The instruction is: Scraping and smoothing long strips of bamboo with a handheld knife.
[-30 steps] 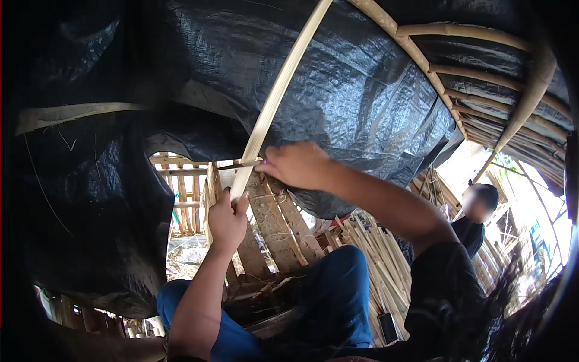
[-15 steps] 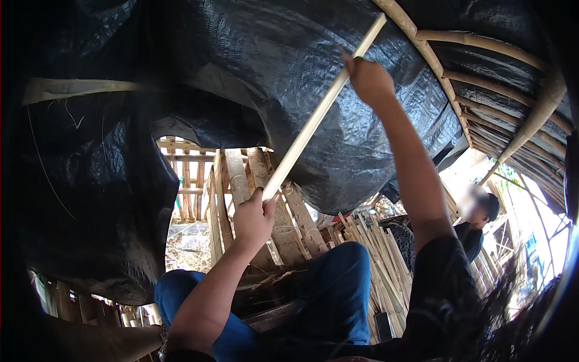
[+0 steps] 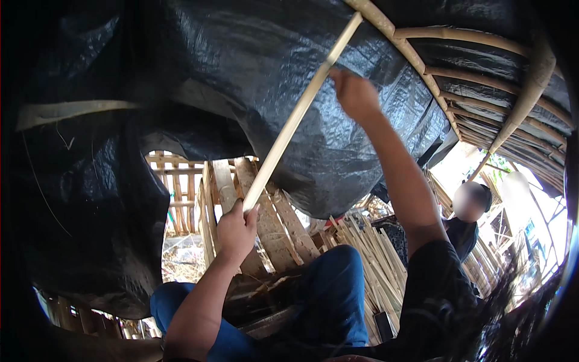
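A long pale bamboo strip [image 3: 288, 136] slants up from my left hand toward the black sheet's upper right. My left hand [image 3: 236, 232] is closed around its lower end, thumb along the side. High on the strip, near its upper end, my right hand [image 3: 357, 95] is curled shut beside the right edge. A small blurred greyish patch crosses the strip at its fingertips; whatever those fingers hold is too smeared to make out.
Black plastic sheeting [image 3: 313, 72] hangs close ahead, below bamboo roof poles [image 3: 416, 60]. Wooden slats [image 3: 274, 223] stand before my knees. Many split bamboo strips [image 3: 377, 253] lie at the right, near a dark phone-like rectangle [image 3: 383, 326]. Another person [image 3: 463, 235] is at the far right.
The strip and both hands have shifted left in the view, as has the background. My right hand has slid slightly down along the strip; my left hand keeps its grip.
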`<state>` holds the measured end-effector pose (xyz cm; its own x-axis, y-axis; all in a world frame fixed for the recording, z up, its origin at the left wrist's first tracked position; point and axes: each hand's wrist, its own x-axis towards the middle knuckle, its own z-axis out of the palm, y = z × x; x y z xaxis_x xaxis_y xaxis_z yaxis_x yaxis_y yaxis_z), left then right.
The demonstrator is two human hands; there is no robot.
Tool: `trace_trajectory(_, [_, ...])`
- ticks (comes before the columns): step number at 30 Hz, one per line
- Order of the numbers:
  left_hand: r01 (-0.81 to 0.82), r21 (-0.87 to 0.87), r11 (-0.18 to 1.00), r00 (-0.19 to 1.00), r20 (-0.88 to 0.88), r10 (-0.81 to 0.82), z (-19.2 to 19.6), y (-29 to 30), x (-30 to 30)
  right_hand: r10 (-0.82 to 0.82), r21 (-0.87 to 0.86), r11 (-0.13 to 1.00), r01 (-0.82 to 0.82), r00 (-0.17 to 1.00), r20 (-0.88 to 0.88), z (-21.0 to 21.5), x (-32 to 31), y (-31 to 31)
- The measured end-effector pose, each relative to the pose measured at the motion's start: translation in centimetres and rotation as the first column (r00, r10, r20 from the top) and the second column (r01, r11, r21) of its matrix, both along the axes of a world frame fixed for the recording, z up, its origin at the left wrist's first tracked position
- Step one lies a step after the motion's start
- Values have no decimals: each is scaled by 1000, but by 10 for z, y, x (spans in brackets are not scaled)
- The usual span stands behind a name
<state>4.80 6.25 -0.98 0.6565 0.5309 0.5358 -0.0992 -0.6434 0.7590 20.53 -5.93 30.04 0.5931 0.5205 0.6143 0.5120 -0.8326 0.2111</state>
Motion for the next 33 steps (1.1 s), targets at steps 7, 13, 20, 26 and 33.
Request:
trace_trajectory(7, [-8, 22, 1000, 1000, -5, 8, -1, -3, -7, -7, 73, 997, 4, 999, 46, 21, 2, -22])
trace_trajectory(13, [-22, 20, 1000, 1000, 8, 22, -8, 2, -10, 173, -126, 979, -163, 982, 75, -11, 10, -26])
trace_trajectory(20, [147, -66, 987, 989, -21, -149, 4, -6, -25, -21, 389, 914, -111, 948, 319, 57, 40, -121])
trace_trajectory(26, [264, -148, 953, 965, 48, -260, 74, -8, -57, 422, 615, 719, -322, 907, -18, -103, -38, -185])
trace_trajectory(33, [711, -556, 429, 594, 149, -791, 204, -75, -25, 512, 671, 690, -271, 838, -188, -130, -120, -234])
